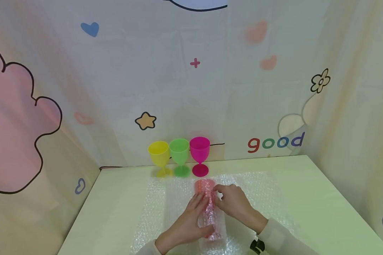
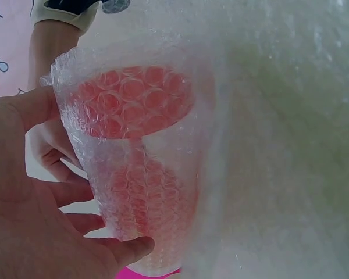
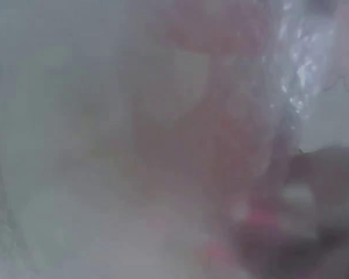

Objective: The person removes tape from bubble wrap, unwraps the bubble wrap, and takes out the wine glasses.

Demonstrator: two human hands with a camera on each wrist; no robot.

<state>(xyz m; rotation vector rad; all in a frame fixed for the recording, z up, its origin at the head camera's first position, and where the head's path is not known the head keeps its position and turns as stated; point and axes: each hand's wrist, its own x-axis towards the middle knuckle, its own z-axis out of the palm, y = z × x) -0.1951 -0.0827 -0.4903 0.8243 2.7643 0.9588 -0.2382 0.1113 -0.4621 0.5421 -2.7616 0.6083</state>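
Observation:
A pink goblet [image 1: 205,185] lies on its side inside clear bubble wrap [image 1: 156,202], its foot toward me and its bowl pointing away. My left hand [image 1: 189,224] holds the wrapped goblet, with the thumb near the foot and the fingers along the bowl. In the left wrist view, the goblet's round foot [image 2: 134,102] and stem show through the bubbles. On the other side of the bowl, my right hand [image 1: 234,202] pinches the wrap with curled fingers. Blurred wrap [image 3: 104,145] fills most of the right wrist view, hiding the fingertips there.
Three upright goblets stand in a row at the table's back: yellow [image 1: 159,152], green [image 1: 179,150] and magenta [image 1: 200,148]. Loose bubble wrap spreads over the pale table [image 1: 105,202] on both sides. A patterned curtain [image 1: 166,78] hangs behind.

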